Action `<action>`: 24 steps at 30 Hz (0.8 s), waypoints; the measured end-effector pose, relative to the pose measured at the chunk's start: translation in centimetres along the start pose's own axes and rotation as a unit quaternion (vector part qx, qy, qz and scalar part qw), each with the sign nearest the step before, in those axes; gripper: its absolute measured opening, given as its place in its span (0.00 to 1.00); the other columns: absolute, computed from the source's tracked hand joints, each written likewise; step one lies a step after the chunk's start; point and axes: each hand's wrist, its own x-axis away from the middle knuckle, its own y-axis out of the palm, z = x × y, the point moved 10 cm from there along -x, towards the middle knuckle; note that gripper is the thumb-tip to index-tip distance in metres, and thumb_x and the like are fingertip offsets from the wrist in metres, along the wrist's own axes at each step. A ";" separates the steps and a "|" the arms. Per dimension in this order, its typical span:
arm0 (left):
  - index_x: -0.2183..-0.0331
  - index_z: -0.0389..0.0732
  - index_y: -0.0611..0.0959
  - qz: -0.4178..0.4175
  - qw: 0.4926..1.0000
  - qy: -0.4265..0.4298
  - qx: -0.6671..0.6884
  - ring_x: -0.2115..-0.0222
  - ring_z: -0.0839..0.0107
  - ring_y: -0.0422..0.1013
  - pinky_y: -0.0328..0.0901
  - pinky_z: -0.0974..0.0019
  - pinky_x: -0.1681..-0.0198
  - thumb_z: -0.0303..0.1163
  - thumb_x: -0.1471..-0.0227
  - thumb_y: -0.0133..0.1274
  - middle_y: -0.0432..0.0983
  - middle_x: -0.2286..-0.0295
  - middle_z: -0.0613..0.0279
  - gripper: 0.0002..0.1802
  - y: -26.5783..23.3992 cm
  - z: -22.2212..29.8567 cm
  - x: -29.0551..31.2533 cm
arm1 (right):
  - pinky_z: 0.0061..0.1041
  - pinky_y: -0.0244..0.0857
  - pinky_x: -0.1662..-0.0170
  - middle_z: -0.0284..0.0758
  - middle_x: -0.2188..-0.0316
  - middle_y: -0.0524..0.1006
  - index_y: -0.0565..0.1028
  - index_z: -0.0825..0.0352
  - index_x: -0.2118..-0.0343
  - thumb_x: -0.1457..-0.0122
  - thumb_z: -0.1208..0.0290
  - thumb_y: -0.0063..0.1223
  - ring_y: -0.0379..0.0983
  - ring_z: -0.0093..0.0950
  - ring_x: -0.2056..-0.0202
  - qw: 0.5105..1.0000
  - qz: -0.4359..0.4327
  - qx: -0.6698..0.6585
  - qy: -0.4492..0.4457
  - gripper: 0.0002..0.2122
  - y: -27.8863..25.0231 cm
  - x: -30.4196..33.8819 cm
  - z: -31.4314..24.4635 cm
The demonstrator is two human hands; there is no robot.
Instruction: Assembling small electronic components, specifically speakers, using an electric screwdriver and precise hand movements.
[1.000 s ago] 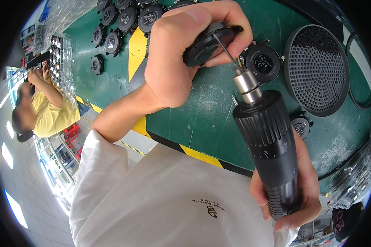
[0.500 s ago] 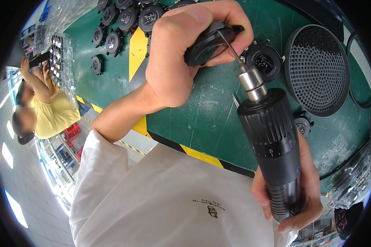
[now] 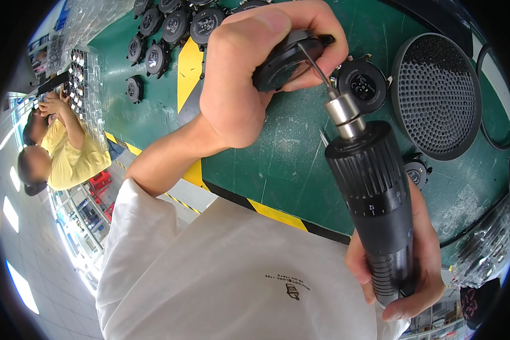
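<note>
My left hand [image 3: 238,73] is closed round a black round watch case [image 3: 286,61], tilted on its edge above the green bench. In my right hand [image 3: 419,266] is a black electric screwdriver [image 3: 371,192], its fingers wrapped round the lower grip. The screwdriver's thin bit [image 3: 314,63] reaches up and left to the rim of the watch case. Whether a screw sits under the tip is too small to tell. Just right of my left hand, another watch case [image 3: 361,86] lies on the bench. A smaller round part [image 3: 416,171] rests partly behind the screwdriver.
A round perforated screw tray [image 3: 436,102] with dark small pieces at its top stands at the right. Several watch cases [image 3: 175,25] lie at the far left. Clear plastic trays [image 3: 487,246] are at the right edge. A person in yellow [image 3: 76,153] works at the left.
My hands, the watch case and the screwdriver hold nearly the same place, with only a slight shift of the screwdriver. The person at the left has moved their arms.
</note>
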 end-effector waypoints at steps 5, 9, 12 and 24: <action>0.70 0.32 0.77 -0.002 1.000 0.002 -0.002 0.77 0.77 0.59 0.52 0.73 0.71 0.63 0.47 0.31 0.68 0.77 0.62 0.40 0.0 0.1 0.0 | 0.21 0.80 0.61 0.45 0.56 0.72 0.68 0.75 0.51 0.52 0.92 0.57 0.79 0.24 0.66 0.997 -0.016 0.051 -0.061 0.23 0.3 0.1 -1.8; 0.70 0.32 0.77 -0.005 1.000 0.001 -0.010 0.77 0.77 0.59 0.52 0.73 0.71 0.63 0.47 0.30 0.69 0.77 0.62 0.40 -0.1 0.1 0.1 | 0.23 0.81 0.63 0.58 0.59 0.71 0.60 0.76 0.39 0.53 0.87 0.61 0.81 0.29 0.69 0.954 -0.005 -0.164 0.252 0.35 0.7 1.4 0.9; 0.70 0.32 0.77 0.001 1.000 0.003 -0.001 0.78 0.77 0.59 0.52 0.73 0.71 0.63 0.47 0.31 0.69 0.77 0.62 0.40 -0.1 0.0 0.0 | 0.23 0.81 0.63 0.59 0.58 0.70 0.60 0.76 0.39 0.52 0.86 0.61 0.80 0.29 0.69 0.963 -0.011 -0.151 0.222 0.35 0.8 1.4 0.4; 0.69 0.31 0.77 0.011 1.000 -0.005 0.012 0.78 0.77 0.60 0.52 0.73 0.72 0.64 0.47 0.32 0.69 0.77 0.61 0.40 -0.2 -0.2 0.1 | 0.23 0.81 0.63 0.64 0.52 0.66 0.62 0.77 0.41 0.51 0.85 0.62 0.80 0.29 0.70 0.983 -0.022 -0.126 0.128 0.32 0.9 1.5 -0.9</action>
